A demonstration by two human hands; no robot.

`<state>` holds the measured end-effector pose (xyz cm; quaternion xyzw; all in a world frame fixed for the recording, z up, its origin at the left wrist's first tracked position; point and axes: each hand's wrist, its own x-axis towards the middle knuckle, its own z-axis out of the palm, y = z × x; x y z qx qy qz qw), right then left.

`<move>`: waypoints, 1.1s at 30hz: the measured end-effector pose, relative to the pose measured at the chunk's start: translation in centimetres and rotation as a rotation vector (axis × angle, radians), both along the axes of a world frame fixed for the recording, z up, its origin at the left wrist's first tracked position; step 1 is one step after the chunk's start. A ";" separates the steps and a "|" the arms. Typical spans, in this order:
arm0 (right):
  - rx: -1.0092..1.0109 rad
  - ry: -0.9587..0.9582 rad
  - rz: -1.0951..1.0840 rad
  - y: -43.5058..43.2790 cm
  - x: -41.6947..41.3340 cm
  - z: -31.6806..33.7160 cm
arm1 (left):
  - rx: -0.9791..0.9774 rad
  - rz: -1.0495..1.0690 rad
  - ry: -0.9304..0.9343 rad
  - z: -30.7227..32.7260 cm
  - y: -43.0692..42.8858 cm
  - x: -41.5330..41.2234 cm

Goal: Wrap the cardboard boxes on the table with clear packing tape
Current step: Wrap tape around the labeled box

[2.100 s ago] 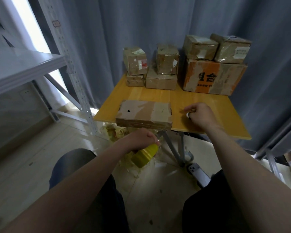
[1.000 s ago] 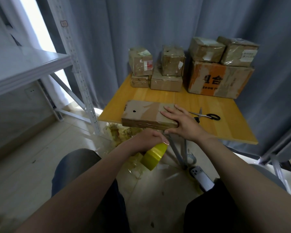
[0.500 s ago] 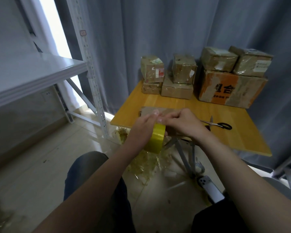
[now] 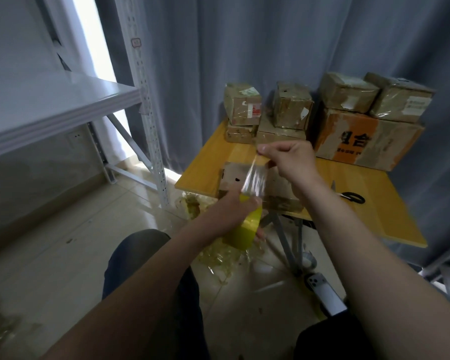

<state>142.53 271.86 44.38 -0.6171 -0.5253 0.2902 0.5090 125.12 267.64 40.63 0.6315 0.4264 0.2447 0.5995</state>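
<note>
Tape roll (image 4: 244, 229) gripped in L hand (image 4: 226, 214); R hand (image 4: 290, 159) fingers pinch clear strip (image 4: 253, 179) stretched toward 12 o'clock from roll, over flat box (image 4: 229, 183) at table (image 4: 374, 216) edge.

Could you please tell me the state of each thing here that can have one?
Tape roll, gripped by the left hand, partly unrolled.
Tape strip, stretched from the roll to the right hand, which pinches its end.
Flat box, closed, lying at the table's near edge.
Scissors, lying on the table, untouched.
Back boxes, closed, stacked, glossy with tape.
</note>
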 end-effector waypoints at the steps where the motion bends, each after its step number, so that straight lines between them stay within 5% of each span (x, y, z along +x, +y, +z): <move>1: 0.001 0.009 -0.022 0.5 0.4 0.2 | -0.066 -0.059 0.002 -0.1 -0.6 -0.3; 7: -0.052 -0.015 0.008 4.0 -0.1 -0.9 | -0.286 0.024 -0.015 -1.1 -0.2 -2.0; 10: -0.047 -0.185 0.001 5.9 -0.9 -1.8 | -0.436 0.075 0.000 -1.3 0.6 -2.7; 15: -0.148 -0.432 -0.059 7.5 -1.5 -3.4 | -0.456 0.123 0.012 -1.5 2.0 -2.8; 27: -0.198 -0.574 -0.103 9.4 -1.4 -5.6 | -0.487 0.149 0.039 -2.7 3.6 -1.5; 33: -0.158 -1.172 -0.162 9.0 -1.4 -5.8 | -0.496 0.177 -0.018 -3.7 3.9 -0.9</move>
